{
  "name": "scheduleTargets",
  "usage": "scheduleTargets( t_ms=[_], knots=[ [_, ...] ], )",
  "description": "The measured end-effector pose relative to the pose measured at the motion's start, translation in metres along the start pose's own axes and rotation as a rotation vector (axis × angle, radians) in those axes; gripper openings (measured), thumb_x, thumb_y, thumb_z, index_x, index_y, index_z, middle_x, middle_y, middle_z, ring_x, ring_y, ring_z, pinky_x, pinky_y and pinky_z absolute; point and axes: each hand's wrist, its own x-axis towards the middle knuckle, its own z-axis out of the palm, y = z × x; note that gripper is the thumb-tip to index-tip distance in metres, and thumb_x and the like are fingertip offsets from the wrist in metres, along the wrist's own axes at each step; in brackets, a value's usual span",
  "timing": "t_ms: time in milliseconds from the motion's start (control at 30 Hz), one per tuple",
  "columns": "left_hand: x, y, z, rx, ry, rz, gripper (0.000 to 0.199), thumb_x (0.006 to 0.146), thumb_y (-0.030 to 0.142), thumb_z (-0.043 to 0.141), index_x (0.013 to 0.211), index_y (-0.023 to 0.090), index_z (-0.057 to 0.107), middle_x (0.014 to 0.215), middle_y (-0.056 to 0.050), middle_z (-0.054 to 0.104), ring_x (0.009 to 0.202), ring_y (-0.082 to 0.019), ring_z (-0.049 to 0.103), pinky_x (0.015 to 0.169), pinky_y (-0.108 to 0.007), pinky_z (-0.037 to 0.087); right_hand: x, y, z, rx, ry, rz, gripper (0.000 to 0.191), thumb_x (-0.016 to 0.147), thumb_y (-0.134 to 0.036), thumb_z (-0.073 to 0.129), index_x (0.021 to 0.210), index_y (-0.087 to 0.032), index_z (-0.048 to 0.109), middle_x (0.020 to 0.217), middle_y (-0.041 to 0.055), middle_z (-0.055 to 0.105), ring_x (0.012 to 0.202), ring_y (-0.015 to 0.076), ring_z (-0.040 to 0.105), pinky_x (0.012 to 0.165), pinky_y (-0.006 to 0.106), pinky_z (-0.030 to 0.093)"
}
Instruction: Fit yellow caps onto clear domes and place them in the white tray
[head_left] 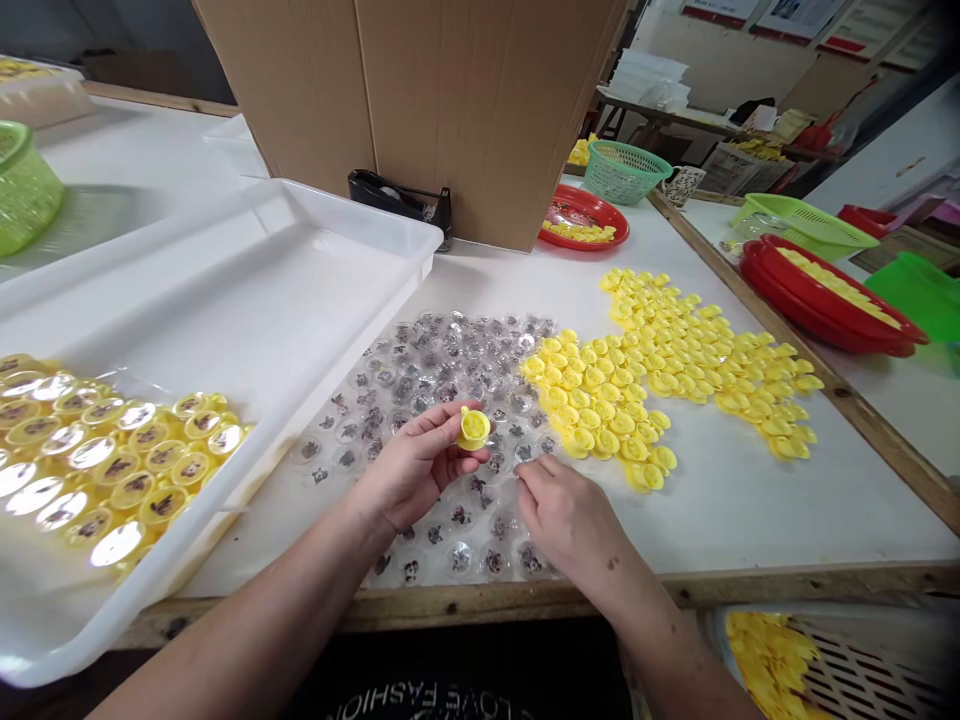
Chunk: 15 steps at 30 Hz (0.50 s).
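Note:
My left hand (420, 465) pinches a small round yellow plastic cup-shaped piece (474, 428) with a tab at its rim, its hollow side facing up. To its right, my right hand (564, 510) is lowered over the table with thumb and index finger together; a clear disc may be at the fingertips, but I cannot make it out. Under and around both hands lie many clear round discs (461, 555) printed with small dark figures. Loose yellow pieces (600, 410) spread over the table on the right.
A white tray (360, 225) on the left holds rows of yellow pieces with printed discs (139, 470). Behind stand a cardboard box (450, 110) and a black tape dispenser (401, 200). A red plate (592, 215) and green basket (626, 170) sit farther back. A wooden edge (862, 430) bounds the right side.

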Motion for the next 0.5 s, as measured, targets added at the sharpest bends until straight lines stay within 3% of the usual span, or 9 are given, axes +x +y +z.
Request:
scheduleTargets(
  t_ms=[233,367,500],
  knots=[
    [-0.002,-0.016,0.001,-0.016,-0.077,-0.062,0.021,0.084,0.014,0.058,0.105,0.013,0.059,0.094,-0.011,0.067,0.076,-0.017,0.069,0.068,-0.021,0.056,-0.003,0.008,-0.03,0.982,-0.061,0.167,0.02,0.091,-0.026,0.048,0.106,-0.02,0.06,0.083,0.0021,0.064,0.072,0.0147,0.063,0.065,0.028,0.053],
    [-0.004,-0.023,0.002,0.015,-0.158,-0.074,0.025,0.08,0.018,0.066,0.105,0.014,0.06,0.09,-0.009,0.067,0.074,-0.015,0.068,0.066,-0.021,0.056,0.007,0.006,-0.029,1.119,-0.071,0.146,0.025,0.091,-0.026,0.05,0.112,-0.021,0.06,0.079,0.0011,0.063,0.07,0.0132,0.062,0.064,0.028,0.054],
    [-0.005,-0.025,0.003,0.033,-0.157,-0.065,0.03,0.079,0.021,0.069,0.107,0.015,0.061,0.092,-0.009,0.068,0.077,-0.017,0.068,0.064,-0.02,0.055,0.014,0.002,-0.018,1.127,-0.002,0.222,0.014,0.086,-0.027,0.057,0.098,-0.02,0.061,0.086,0.0013,0.062,0.066,0.0126,0.064,0.059,0.025,0.053]
  ],
)
